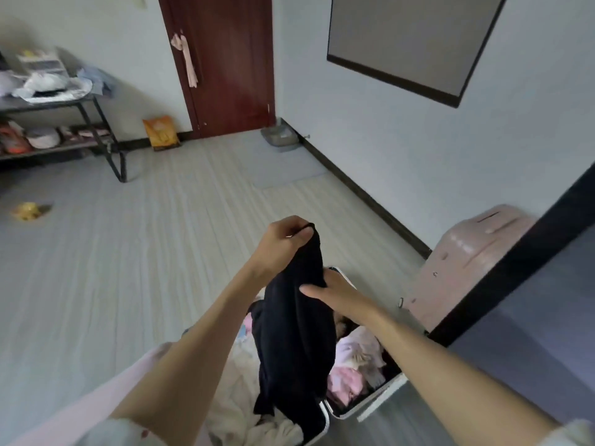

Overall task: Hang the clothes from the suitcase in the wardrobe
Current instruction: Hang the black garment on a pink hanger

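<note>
A black garment [294, 333] hangs in the air above the open suitcase [367, 403] on the floor. My left hand [283, 238] pinches its top edge and lifts it. My right hand [335, 292] grips the cloth lower down on its right side. The suitcase holds pink and white clothes [352, 368], partly hidden behind the black garment. A dark wardrobe edge [515, 272] runs diagonally at the right.
A closed pink suitcase [467, 262] stands upright by the wall, right of the open one. A dark red door [222, 62] is at the back. A cluttered black shelf rack [64, 123] stands at the left. An orange bag [161, 132] and a grey tray [278, 136] sit on the floor.
</note>
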